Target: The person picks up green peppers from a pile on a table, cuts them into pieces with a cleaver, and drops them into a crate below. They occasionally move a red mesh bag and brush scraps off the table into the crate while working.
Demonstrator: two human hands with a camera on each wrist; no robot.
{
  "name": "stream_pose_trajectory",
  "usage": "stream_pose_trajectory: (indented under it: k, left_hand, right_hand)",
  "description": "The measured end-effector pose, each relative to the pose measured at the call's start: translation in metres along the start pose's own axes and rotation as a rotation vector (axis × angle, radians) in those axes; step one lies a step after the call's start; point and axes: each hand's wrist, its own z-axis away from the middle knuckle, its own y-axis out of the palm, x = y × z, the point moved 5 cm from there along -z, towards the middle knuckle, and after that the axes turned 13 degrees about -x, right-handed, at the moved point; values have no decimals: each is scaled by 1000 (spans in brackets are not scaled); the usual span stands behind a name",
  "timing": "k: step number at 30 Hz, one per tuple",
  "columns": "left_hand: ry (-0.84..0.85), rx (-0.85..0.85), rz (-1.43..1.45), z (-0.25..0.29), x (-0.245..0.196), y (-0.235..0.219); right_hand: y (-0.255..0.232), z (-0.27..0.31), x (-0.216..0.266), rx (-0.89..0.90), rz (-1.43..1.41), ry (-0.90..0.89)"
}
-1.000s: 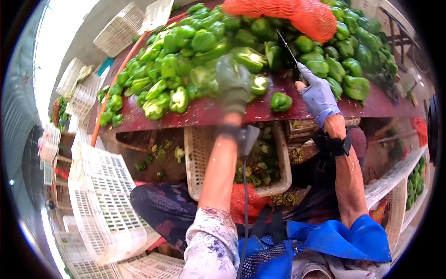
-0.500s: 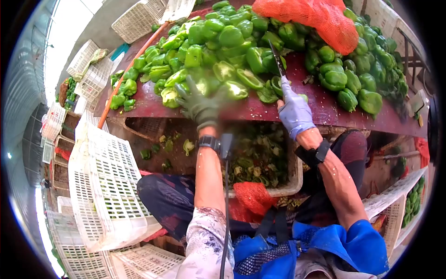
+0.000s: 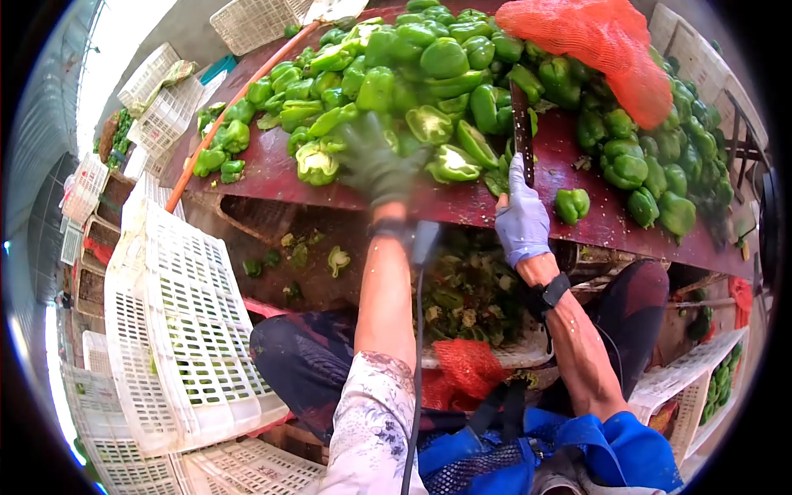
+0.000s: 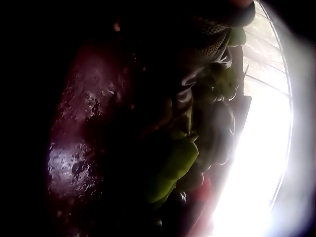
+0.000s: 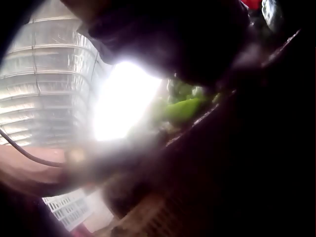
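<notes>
My left hand (image 3: pixel 379 161), in a dark green glove, is motion-blurred with its fingers spread over the near side of the green pepper pile (image 3: pixel 375 87). A cut pepper (image 3: pixel 317 163) lies just left of it. To its right are a cut pepper half (image 3: pixel 454 163) with pale flesh facing up and another opened piece (image 3: pixel 477 145). My right hand (image 3: pixel 525 221), gloved in lavender, grips a knife (image 3: pixel 521 128) whose dark blade points away across the table. A whole pepper (image 3: pixel 572 205) sits right of that hand. In the dark left wrist view, a bright green pepper (image 4: pixel 173 170) shows.
An orange-red mesh bag (image 3: pixel 598 54) lies over the peppers at the back. Another pepper heap (image 3: pixel 652 169) covers the right side of the red table (image 3: pixel 272 177). Beneath its front edge is a crate of trimmings (image 3: pixel 478 289). White slatted crates (image 3: pixel 198 330) stack at the left.
The left hand swung left with spread fingers, then moved slightly right over the pile. The right hand shifted left of the whole pepper, and the knife turned from slanting left to pointing straight away.
</notes>
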Motion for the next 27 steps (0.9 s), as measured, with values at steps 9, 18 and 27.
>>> stream_pose_trajectory:
  k: [9,18,27]
  left_hand:
    - [57,-31,102,8,18,-5]
    - [187,-418,64,5,78,-28]
    - [180,-235,-174,-15,66,11]
  right_hand:
    - [-2,9,-8,-31,-256,100]
    - [20,-2,19,-98,-591,326]
    - [50,-34,41,-137,-476,215]
